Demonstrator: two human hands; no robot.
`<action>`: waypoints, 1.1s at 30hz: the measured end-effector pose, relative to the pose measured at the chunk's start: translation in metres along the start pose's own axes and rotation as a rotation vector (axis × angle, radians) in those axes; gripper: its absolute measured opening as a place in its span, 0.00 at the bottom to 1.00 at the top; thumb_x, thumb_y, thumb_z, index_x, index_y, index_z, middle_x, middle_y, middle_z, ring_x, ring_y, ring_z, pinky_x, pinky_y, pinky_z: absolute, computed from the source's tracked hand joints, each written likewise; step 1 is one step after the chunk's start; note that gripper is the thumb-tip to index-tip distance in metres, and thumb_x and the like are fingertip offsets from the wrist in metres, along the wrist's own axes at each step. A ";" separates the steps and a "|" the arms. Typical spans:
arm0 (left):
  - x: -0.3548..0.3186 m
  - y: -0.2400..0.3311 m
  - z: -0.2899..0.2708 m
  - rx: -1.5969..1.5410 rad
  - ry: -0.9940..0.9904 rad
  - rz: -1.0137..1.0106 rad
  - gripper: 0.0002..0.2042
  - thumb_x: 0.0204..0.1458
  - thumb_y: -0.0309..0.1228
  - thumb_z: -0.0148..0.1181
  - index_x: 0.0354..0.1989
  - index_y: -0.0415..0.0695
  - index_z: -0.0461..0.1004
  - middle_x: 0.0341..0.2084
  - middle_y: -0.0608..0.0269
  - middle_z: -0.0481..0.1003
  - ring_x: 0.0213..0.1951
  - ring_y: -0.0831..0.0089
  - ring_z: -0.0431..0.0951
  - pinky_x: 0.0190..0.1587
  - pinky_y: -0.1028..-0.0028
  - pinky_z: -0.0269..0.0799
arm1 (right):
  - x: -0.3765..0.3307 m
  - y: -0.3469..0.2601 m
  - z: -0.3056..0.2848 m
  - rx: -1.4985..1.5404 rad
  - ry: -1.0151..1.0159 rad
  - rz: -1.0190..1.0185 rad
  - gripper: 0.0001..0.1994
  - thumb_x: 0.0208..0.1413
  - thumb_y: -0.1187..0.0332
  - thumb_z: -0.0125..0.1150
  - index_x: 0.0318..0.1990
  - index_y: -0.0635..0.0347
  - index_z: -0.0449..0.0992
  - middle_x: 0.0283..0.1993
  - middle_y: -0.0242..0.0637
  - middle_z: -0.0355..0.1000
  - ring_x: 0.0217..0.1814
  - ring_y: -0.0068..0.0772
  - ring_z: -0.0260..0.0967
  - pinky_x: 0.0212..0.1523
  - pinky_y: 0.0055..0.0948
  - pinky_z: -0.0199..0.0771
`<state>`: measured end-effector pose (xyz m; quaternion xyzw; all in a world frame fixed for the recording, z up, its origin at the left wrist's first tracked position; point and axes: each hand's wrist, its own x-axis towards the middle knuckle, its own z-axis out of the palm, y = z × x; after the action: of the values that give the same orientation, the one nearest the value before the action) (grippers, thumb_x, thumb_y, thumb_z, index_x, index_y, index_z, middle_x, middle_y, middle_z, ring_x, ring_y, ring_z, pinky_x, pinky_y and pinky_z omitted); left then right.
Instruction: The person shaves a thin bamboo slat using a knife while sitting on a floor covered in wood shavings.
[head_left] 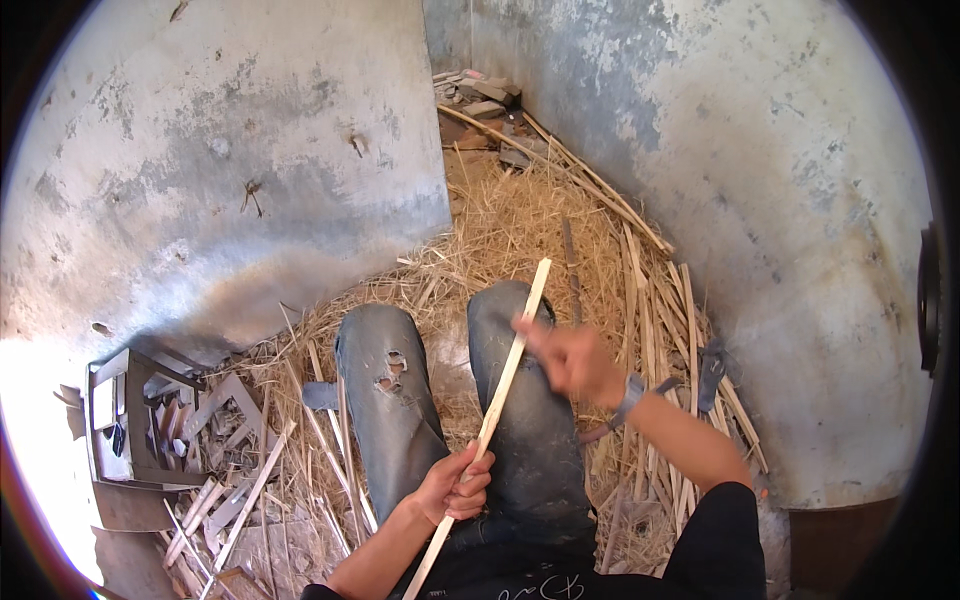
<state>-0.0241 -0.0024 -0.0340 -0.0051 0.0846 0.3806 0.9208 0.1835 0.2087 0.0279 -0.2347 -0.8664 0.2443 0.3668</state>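
Note:
A long, pale wooden strip (503, 388) slants across my lap, its far end above my right knee and its near end running down against my dark shirt. My left hand (456, 484) is closed around its lower half, fingers wrapped over it. Beside the strip's upper part is my right hand (574, 360), its fingertips touching or very close to the wood. Motion smears those fingers, so whether they hold anything does not show. A wristband (630, 397) circles my right wrist. Both knees, in worn jeans (392, 400) with a torn patch, are bent under the strip.
Straw-like shavings (505, 225) cover the floor ahead. Long loose strips (640, 290) lie along the right wall (780, 250). A wooden frame (150, 420) with offcuts stands at left, below a stained wall panel (250, 130). Rubble (480, 95) is heaped in the far corner.

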 end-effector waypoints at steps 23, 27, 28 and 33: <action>-0.003 0.006 0.008 -0.343 -0.153 -0.002 0.21 0.73 0.51 0.38 0.30 0.51 0.60 0.11 0.76 0.50 0.07 0.86 0.47 0.06 0.81 0.45 | -0.011 -0.037 0.011 0.017 -0.163 0.091 0.19 0.64 0.72 0.58 0.61 0.50 0.80 0.27 0.46 0.78 0.15 0.22 0.61 0.19 0.29 0.63; -0.002 0.006 0.012 -0.372 -0.201 0.012 0.20 0.74 0.49 0.37 0.30 0.51 0.60 0.11 0.76 0.50 0.07 0.86 0.47 0.06 0.81 0.45 | -0.021 -0.076 0.006 0.007 -0.294 -0.031 0.21 0.65 0.71 0.58 0.65 0.52 0.76 0.22 0.44 0.73 0.16 0.24 0.63 0.20 0.31 0.64; -0.004 0.004 0.012 -0.379 -0.208 0.010 0.20 0.74 0.49 0.37 0.30 0.51 0.60 0.11 0.76 0.50 0.07 0.86 0.47 0.06 0.81 0.45 | -0.013 -0.059 0.003 0.015 -0.293 -0.027 0.21 0.65 0.71 0.58 0.65 0.52 0.76 0.22 0.44 0.73 0.16 0.24 0.63 0.20 0.31 0.64; -0.003 0.007 0.008 -0.376 -0.204 0.013 0.20 0.74 0.49 0.37 0.30 0.51 0.60 0.11 0.76 0.51 0.07 0.86 0.47 0.06 0.81 0.45 | -0.012 -0.056 0.009 -0.088 -0.092 0.062 0.24 0.62 0.74 0.59 0.65 0.48 0.76 0.17 0.35 0.65 0.15 0.26 0.61 0.21 0.34 0.66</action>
<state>-0.0297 0.0016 -0.0249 -0.1376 -0.0812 0.3942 0.9050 0.1717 0.1560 0.0492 -0.2659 -0.8844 0.2279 0.3085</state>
